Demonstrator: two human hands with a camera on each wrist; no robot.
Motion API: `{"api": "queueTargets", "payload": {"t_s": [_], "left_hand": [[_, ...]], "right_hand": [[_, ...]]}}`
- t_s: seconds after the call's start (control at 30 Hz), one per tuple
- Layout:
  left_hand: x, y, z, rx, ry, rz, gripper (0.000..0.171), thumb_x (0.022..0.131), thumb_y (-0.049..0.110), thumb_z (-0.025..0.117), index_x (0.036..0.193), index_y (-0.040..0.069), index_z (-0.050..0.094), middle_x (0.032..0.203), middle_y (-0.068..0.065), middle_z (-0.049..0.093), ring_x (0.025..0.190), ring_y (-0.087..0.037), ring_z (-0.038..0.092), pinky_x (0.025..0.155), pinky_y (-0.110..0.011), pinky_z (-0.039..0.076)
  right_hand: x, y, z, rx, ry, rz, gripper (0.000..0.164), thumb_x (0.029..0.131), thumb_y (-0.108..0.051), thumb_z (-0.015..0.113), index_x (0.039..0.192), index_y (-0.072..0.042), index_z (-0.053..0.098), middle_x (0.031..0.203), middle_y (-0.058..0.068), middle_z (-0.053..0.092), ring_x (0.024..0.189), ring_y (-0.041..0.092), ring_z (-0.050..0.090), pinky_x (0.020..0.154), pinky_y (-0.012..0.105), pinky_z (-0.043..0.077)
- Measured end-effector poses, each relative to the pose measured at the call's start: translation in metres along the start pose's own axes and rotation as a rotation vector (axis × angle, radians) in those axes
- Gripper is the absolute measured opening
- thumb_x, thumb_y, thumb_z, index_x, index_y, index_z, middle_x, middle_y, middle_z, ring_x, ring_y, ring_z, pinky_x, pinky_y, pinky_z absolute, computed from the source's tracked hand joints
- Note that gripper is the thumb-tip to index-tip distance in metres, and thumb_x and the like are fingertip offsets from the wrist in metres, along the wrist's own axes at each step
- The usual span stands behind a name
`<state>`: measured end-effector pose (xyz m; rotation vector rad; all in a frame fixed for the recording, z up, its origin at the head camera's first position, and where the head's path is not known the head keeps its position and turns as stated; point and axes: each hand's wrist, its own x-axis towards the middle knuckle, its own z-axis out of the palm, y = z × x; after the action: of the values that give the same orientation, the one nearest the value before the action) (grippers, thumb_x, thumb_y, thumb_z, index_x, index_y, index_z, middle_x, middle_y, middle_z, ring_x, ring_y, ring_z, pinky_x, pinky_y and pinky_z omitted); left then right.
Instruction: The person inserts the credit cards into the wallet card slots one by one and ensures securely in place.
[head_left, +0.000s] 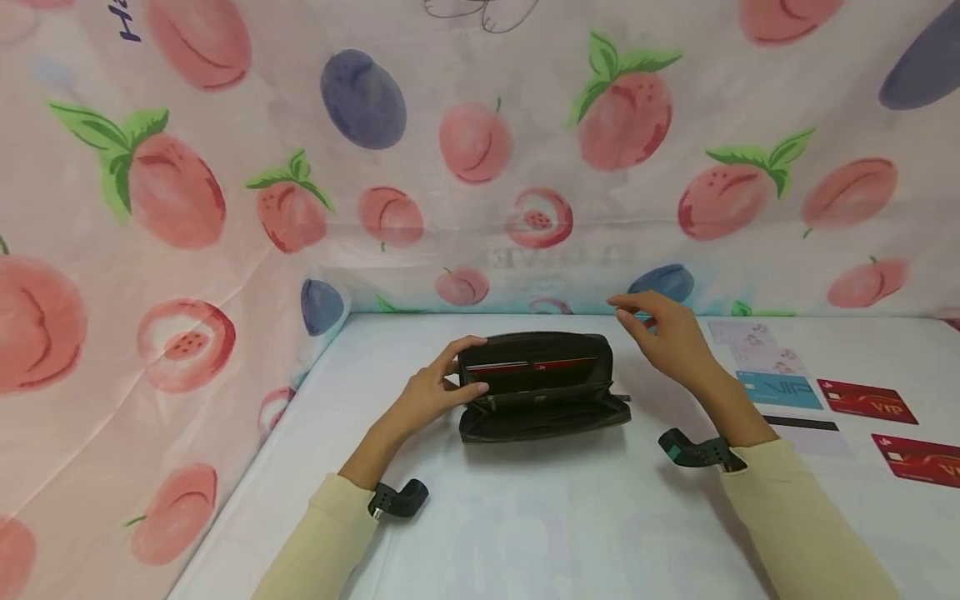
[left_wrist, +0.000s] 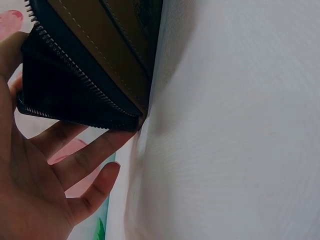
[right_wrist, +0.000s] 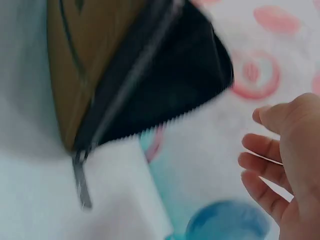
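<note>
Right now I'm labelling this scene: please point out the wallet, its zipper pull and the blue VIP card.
Wallet [head_left: 543, 385], head view: middle of its open inside.
Zipper pull [right_wrist: 81, 183], right wrist view: middle of the tab.
Blue VIP card [head_left: 780, 390], head view: middle of its face.

Head view: forward, down at wallet [head_left: 536, 387], farthest off. Wrist views: close, facing its left and right ends; all share it.

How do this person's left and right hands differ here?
The left hand grips the open wallet; the right hand holds nothing. The left hand touches the wallet's left end, while the right hand is apart from it, off to the right. Both come out of cream sleeves.
</note>
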<state>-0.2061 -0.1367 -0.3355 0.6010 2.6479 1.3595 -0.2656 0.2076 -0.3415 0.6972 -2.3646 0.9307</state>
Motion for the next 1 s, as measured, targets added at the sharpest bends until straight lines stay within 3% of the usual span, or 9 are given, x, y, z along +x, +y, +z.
{"api": "queueTargets", "payload": {"t_s": [0.17,0.3,0.47,0.73,1.0], "left_hand": [[-0.002,0.003,0.001,0.005,0.0,0.0,0.06,0.093,0.026,0.065,0.145,0.029,0.035,0.135,-0.022,0.049,0.09,-0.021,0.067,0.073,-0.039,0.043],[-0.001,0.002,0.0,0.011,-0.005,0.001,0.061,0.093,0.027,0.065,0.146,0.029,0.034,0.136,-0.022,0.049,0.091,-0.021,0.067,0.074,-0.039,0.043],[0.001,0.001,-0.001,0.007,-0.008,-0.003,0.061,0.093,0.028,0.065,0.146,0.029,0.034,0.135,-0.021,0.05,0.088,-0.02,0.067,0.073,-0.038,0.042],[0.001,0.002,-0.001,0.006,-0.012,-0.003,0.061,0.093,0.028,0.064,0.146,0.03,0.034,0.135,-0.021,0.05,0.09,-0.022,0.067,0.075,-0.039,0.042],[0.0,0.002,-0.001,0.011,-0.008,-0.011,0.06,0.093,0.029,0.064,0.145,0.031,0.034,0.134,-0.02,0.051,0.091,-0.021,0.066,0.076,-0.04,0.043]], "right_hand": [[-0.013,0.028,-0.005,-0.038,-0.093,0.179,0.032,0.1,-0.018,0.053,0.128,-0.005,0.06,0.128,0.021,0.056,0.105,0.042,0.058,0.084,0.056,0.044],[-0.021,0.045,-0.006,-0.094,-0.211,0.297,0.039,0.102,-0.022,0.047,0.134,0.001,0.052,0.138,0.027,0.045,0.124,0.05,0.041,0.096,0.062,0.031],[-0.028,0.057,-0.004,-0.132,-0.33,0.404,0.049,0.104,-0.03,0.038,0.14,0.004,0.042,0.144,0.033,0.03,0.131,0.054,0.024,0.101,0.065,0.021],[-0.032,0.063,-0.001,-0.153,-0.428,0.47,0.048,0.105,-0.025,0.034,0.144,0.003,0.035,0.147,0.03,0.027,0.135,0.05,0.018,0.105,0.06,0.017],[-0.031,0.058,-0.004,-0.233,-0.471,0.409,0.042,0.102,-0.014,0.04,0.139,0.005,0.043,0.14,0.032,0.037,0.127,0.054,0.032,0.1,0.061,0.026]]}}
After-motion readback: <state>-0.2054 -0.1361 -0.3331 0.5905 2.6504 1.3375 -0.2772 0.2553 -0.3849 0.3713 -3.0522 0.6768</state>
